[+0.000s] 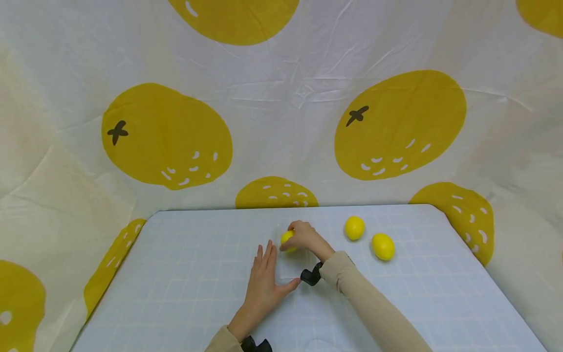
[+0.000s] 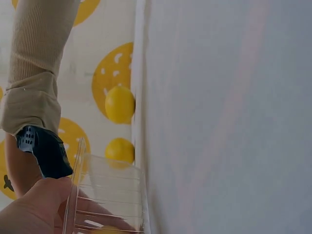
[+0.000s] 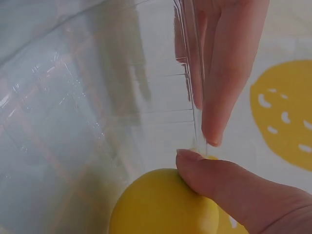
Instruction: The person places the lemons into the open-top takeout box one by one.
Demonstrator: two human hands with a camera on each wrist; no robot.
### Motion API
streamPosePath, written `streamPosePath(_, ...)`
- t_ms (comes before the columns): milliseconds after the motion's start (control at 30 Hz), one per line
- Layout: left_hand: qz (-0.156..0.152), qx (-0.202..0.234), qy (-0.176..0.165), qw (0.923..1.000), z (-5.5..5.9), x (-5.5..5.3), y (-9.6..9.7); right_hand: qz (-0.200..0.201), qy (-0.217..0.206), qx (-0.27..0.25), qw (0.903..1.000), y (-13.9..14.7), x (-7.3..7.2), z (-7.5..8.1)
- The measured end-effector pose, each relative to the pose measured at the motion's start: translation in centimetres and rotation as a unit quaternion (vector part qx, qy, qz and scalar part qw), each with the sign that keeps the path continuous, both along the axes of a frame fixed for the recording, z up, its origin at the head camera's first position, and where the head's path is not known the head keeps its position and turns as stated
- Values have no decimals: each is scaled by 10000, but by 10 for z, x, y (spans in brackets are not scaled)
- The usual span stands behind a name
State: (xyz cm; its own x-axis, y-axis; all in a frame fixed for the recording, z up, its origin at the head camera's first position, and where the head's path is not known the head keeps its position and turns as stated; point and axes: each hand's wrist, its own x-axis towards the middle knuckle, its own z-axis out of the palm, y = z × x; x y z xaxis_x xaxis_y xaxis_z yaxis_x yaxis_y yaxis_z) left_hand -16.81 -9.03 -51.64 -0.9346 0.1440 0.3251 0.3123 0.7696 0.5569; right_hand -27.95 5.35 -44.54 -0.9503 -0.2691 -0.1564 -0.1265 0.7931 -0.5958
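A clear plastic container [image 2: 112,183] with ribbed walls stands between my hands; in the head view it is nearly invisible against the cloth. My left hand [image 1: 264,286] lies along its left side, fingers straight and thumb spread toward the near side. At the container's far end my right hand [image 1: 305,238] grips a yellow lemon [image 1: 288,240], its thumb pressing the fruit in the right wrist view. That lemon [image 3: 161,204] appears within the container's walls; whether it touches the bottom I cannot tell. The left fingers [image 3: 229,83] show against the outer side of the wall.
Two more lemons lie on the table to the right, one farther back [image 1: 354,228] and one nearer [image 1: 383,247]. A pale checked cloth [image 1: 184,274] covers the table. Behind it hangs a white curtain [image 1: 281,122] printed with large yellow fruit.
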Motion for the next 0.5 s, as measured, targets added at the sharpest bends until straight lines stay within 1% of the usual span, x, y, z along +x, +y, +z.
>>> streamPosePath(200,-19,28,23,10000,1,0,0,-1,-27,-46,10000,1,0,1)
streamPosePath(400,29,-13,-147,9999,2,1,0,-53,39,-80,9999,1,2,4)
streamPosePath(500,40,-3,-172,9998,3,0,-1,-118,44,-87,9999,1,2,5)
